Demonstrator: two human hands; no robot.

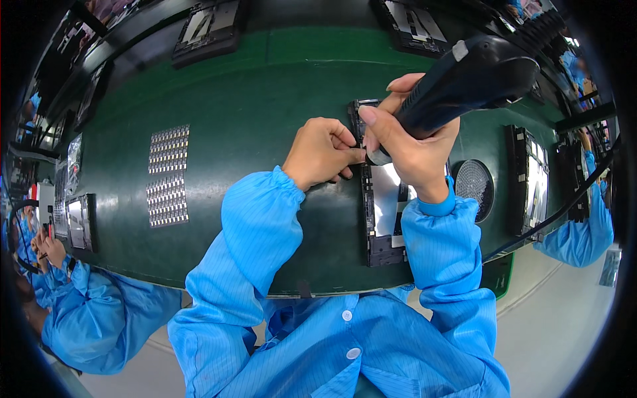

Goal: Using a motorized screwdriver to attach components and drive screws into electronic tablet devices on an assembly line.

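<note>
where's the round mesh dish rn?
In the head view the round mesh dish lies on the green belt at the person's right, just right of the right hand, between the open device and another black unit.

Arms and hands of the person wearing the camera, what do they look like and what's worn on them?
Both arms are in loose, bright blue sleeves of a thin, finely striped work coat, each ending in a gathered elastic cuff at the wrist. The left hand and right hand are bare, with no gloves, rings or watch visible. The coat front shows white round buttons.
</note>
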